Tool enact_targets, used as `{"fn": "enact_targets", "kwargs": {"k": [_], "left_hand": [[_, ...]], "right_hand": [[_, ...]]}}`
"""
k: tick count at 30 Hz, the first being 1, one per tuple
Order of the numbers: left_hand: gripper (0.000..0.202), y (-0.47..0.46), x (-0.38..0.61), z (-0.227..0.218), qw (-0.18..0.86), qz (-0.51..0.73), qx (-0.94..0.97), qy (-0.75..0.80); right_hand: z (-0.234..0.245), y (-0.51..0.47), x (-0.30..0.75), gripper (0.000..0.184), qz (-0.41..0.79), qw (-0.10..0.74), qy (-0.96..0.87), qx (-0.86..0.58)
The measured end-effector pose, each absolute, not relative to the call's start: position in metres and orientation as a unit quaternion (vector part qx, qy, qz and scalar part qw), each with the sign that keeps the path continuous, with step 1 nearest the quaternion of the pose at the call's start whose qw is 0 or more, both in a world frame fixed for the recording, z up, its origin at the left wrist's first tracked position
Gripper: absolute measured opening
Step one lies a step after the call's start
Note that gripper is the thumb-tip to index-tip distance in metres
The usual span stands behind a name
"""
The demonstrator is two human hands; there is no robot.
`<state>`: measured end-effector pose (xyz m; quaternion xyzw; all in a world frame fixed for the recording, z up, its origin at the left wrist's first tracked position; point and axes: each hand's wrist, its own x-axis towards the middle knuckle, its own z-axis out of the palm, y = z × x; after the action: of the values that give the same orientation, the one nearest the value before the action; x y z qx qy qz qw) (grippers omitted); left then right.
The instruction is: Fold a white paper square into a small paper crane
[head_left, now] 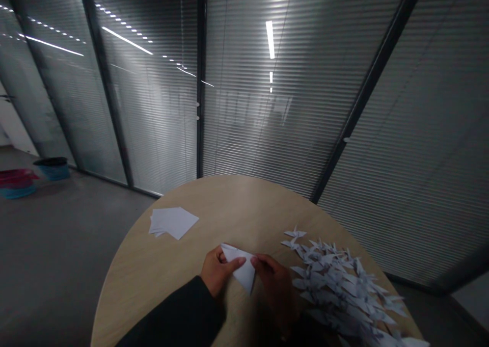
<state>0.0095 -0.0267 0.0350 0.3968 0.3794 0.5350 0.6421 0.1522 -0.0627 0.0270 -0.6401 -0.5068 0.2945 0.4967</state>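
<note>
A white sheet of paper folded into a triangle point(244, 269) lies on the round wooden table point(183, 281), near its front. My left hand point(217, 270) pinches the sheet's left side, thumb on top. My right hand point(277, 286) presses its fingertips onto the sheet's right edge. Both hands are closed on the paper. A dark sleeve covers my left forearm.
A small stack of white square sheets point(172, 221) lies at the table's left. A heap of several folded white paper cranes point(336, 281) spreads over the right side. Glass walls with shut blinds stand behind the table. Coloured bins point(23, 181) sit on the floor far left.
</note>
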Motion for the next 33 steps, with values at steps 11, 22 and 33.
{"fn": "enact_targets", "kwargs": {"k": [11, 22, 33], "left_hand": [[0.041, -0.016, -0.002, 0.045, 0.643, 0.557, 0.335, 0.404], [0.049, -0.021, -0.003, 0.046, 0.610, 0.586, 0.357, 0.396], [0.038, -0.023, -0.004, 0.030, 0.407, 0.621, 0.490, 0.456]], "right_hand": [[0.028, -0.058, 0.159, 0.038, 0.286, 0.527, -0.492, -0.631], [0.030, -0.060, 0.152, 0.033, 0.302, 0.524, -0.487, -0.630], [0.022, -0.065, 0.142, 0.028, 0.335, 0.484, -0.540, -0.601]]}}
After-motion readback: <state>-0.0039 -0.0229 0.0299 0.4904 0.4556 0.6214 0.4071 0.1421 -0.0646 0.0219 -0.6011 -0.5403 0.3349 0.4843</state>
